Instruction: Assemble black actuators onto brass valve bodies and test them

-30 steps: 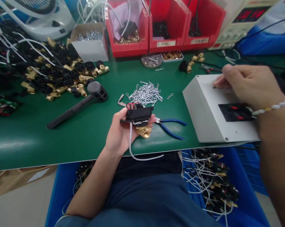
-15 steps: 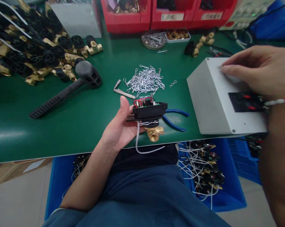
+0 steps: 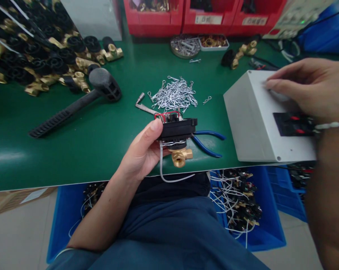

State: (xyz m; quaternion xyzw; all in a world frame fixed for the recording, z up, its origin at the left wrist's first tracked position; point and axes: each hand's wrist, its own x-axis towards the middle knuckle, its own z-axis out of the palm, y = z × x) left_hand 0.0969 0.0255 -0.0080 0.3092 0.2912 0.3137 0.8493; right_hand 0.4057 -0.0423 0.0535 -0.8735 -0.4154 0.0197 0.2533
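Note:
My left hand (image 3: 140, 152) grips a motorised valve (image 3: 177, 130), its thumb lying against the side of the black housing. Red wires and small parts show in the open top of the housing. Below it are a wire clip and a brass valve body (image 3: 179, 157), and a white cable (image 3: 161, 165) hangs down in a curve. My right hand (image 3: 307, 84) rests at the upper face of a grey box (image 3: 242, 120), with thumb and fingers pressed together; what they hold, if anything, is hidden. A black panel with red parts (image 3: 293, 124) sits on that face near my wrist.
Blue-handled pliers (image 3: 209, 144) lie just behind the valve. Beyond are a pile of spring clips (image 3: 173, 93) and a metal tool (image 3: 147, 108). A black mallet (image 3: 82, 101) and heaped brass valves (image 3: 40, 63) occupy the left. Red bins (image 3: 155, 24) line the back; blue crates (image 3: 273, 225) stand below the table edge.
My left thumb has come down from a raised position onto the black housing, and the valve has shifted slightly left. My right hand stays at the grey box.

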